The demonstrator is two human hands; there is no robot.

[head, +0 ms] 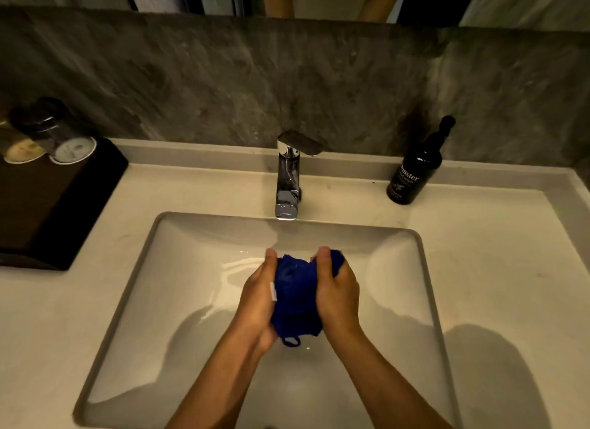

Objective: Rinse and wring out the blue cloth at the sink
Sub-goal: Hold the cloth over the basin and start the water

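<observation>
The blue cloth (298,296) is hanging bunched over the middle of the sink (178,301), well apart from every basin wall, with bare basin lying open all around it. The left hand (255,301) is gripping it from nine o'clock, the right hand (336,293) from three o'clock, fingers curling round the fabric. The faucet (287,186) is standing at twelve o'clock, a dark soap bottle (415,173) at two o'clock.

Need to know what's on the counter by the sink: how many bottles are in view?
1. The dark pump bottle stands on the counter right of the tap. On the left, a dark tray holds blurred glass containers, not clearly bottles.
</observation>
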